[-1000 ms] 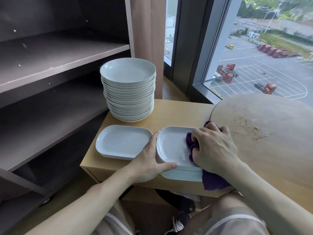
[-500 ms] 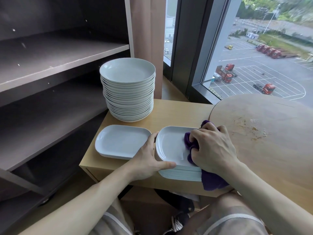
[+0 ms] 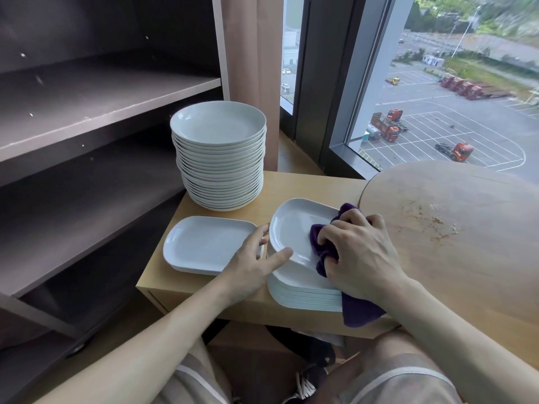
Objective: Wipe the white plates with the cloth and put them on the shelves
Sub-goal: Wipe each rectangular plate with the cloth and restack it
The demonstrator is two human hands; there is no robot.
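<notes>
A white rectangular plate (image 3: 294, 228) is tilted up on top of a stack of rectangular plates (image 3: 306, 295) on the small wooden cabinet (image 3: 306, 188). My left hand (image 3: 253, 266) grips the plate's left edge, thumb on its front rim. My right hand (image 3: 358, 258) grips a purple cloth (image 3: 323, 246) and presses it onto the plate's right half; the cloth's tail hangs over the stack's front. Another rectangular plate (image 3: 204, 243) lies flat to the left. A tall stack of round white plates (image 3: 218, 158) stands behind it.
Dark brown shelves (image 3: 102, 103) stand at the left, two boards in reach, nothing on them. A round wooden table (image 3: 455, 228) with stains adjoins the cabinet at the right. A curtain and a window are behind. My knees are below the cabinet edge.
The top rectangular plate has been tipped up at its left side off the stack. My right hand with the cloth has shifted slightly across it.
</notes>
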